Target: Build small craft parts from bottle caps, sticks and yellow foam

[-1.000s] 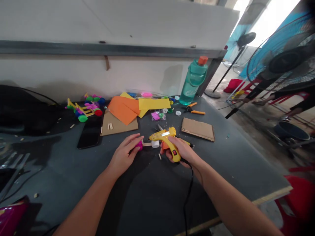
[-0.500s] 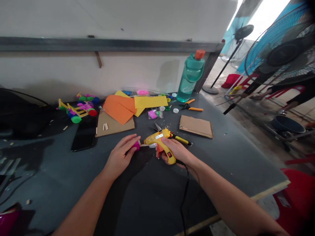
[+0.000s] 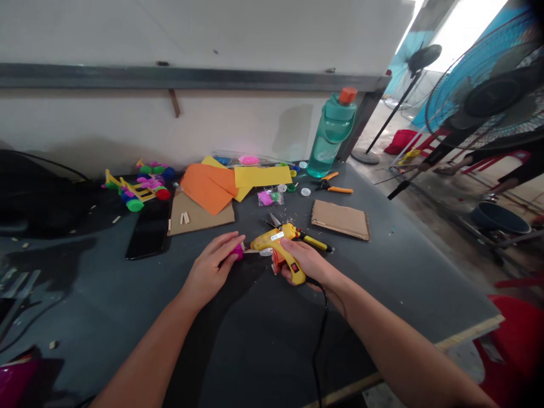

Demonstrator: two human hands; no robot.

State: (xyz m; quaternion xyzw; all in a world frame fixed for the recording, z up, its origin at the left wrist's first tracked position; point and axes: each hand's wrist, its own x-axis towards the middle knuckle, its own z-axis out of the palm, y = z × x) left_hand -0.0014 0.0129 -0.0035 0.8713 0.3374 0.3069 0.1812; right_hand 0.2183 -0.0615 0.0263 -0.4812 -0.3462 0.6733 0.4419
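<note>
My right hand (image 3: 304, 262) is wrapped round a yellow hot glue gun (image 3: 293, 263), its nozzle pointing left. Its black cord (image 3: 318, 345) runs down over the table's front edge. In my left hand (image 3: 215, 260) is a small magenta piece, possibly a bottle cap (image 3: 238, 251), mostly covered by the fingers. A thin wooden stick (image 3: 251, 251) reaches from the cap toward the gun. The nozzle tip is close to the cap; whether they touch I cannot tell. Behind the gun lies a yellow-and-black handled tool (image 3: 314, 241), partly hidden.
Cardboard pieces (image 3: 342, 219) lie to the right and left, the left one under orange paper (image 3: 208, 187). A phone (image 3: 147, 235) and a toy car of sticks and caps (image 3: 138, 190) sit at left. At the back stand a teal bottle (image 3: 329, 139) and orange-handled pliers (image 3: 340, 190).
Almost nothing differs. The whole view has shifted slightly, while both hands keep the same hold on the glue gun and the magenta cap.
</note>
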